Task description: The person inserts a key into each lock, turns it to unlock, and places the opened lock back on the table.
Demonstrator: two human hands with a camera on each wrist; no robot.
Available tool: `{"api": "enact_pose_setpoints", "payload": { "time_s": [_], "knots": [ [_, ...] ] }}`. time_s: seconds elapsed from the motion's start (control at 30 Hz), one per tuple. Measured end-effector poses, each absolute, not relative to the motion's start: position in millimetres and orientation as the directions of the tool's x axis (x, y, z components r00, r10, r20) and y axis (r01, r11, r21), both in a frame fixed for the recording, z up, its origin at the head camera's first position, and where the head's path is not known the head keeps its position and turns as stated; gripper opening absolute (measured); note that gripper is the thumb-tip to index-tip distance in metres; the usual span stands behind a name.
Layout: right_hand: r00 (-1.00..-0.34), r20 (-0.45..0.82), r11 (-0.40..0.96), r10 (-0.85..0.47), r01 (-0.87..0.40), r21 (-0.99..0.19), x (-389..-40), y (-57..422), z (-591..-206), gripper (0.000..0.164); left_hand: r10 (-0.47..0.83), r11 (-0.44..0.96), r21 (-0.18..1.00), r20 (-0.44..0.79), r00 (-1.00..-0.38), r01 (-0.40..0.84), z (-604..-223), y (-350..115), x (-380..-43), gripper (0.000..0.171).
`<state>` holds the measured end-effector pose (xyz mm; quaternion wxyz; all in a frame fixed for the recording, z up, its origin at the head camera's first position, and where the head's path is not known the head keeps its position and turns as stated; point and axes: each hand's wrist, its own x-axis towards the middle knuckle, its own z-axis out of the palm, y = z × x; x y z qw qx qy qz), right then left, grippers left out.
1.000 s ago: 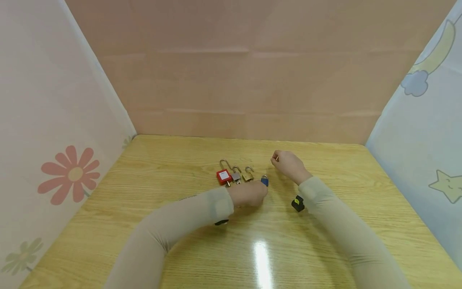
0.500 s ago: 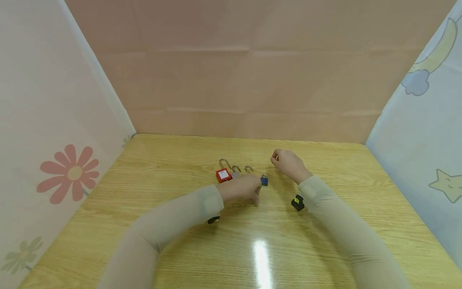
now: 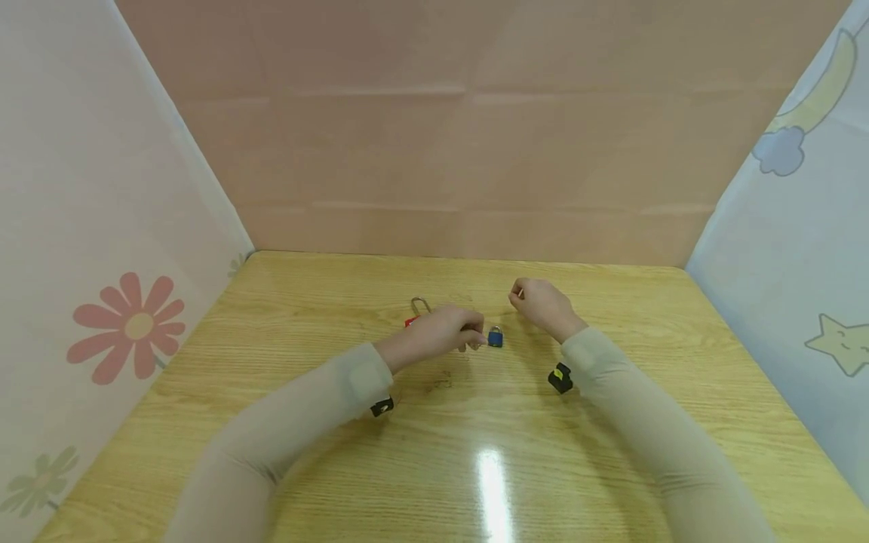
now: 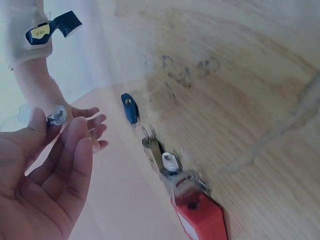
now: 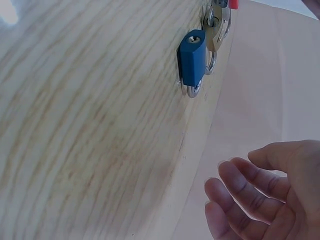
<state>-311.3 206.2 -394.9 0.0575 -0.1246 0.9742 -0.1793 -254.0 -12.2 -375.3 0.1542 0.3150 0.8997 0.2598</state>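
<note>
Thumb and fingers of my left hand (image 3: 444, 332) pinch a small silver key (image 4: 58, 115) with a round head, above the row of padlocks. Just right of that hand, the blue padlock (image 3: 495, 337) lies on the table, its bare keyhole showing in the right wrist view. A brass padlock (image 4: 153, 150) and a red padlock (image 4: 202, 220) line up beside it in the left wrist view. Between these two a silver key (image 4: 170, 161) sticks up. My right hand (image 3: 541, 308) hovers beyond the blue padlock, fingers loosely curled around nothing.
The wooden table (image 3: 339, 302) meets a tan back panel (image 3: 468, 173). Patterned panels stand at left (image 3: 41, 226) and right (image 3: 801, 226). A black wrist mount (image 3: 560, 379) hangs below the right sleeve, another (image 3: 382, 407) below the left.
My left hand has drawn back from the blue padlock, to the left and slightly away from me, now covering most of the other padlocks. The right hand stays where it was.
</note>
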Motion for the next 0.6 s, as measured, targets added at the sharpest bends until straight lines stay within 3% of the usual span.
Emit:
{"api": "enact_pose_setpoints", "payload": {
  "time_s": [0.33, 0.6],
  "knots": [
    [-0.960, -0.065, 0.906, -0.273, -0.233, -0.353, -312, 204, -395, 0.026, 0.633, 0.690, 0.472, -0.024, -0.774, 0.549, -374, -23, -254, 0.021],
    [-0.961, -0.073, 0.908, -0.268, -0.227, -0.353, -310, 205, -396, 0.025, 0.590, 0.707, 0.539, -0.090, -0.803, 0.459, -379, -25, -251, 0.015]
  ]
}}
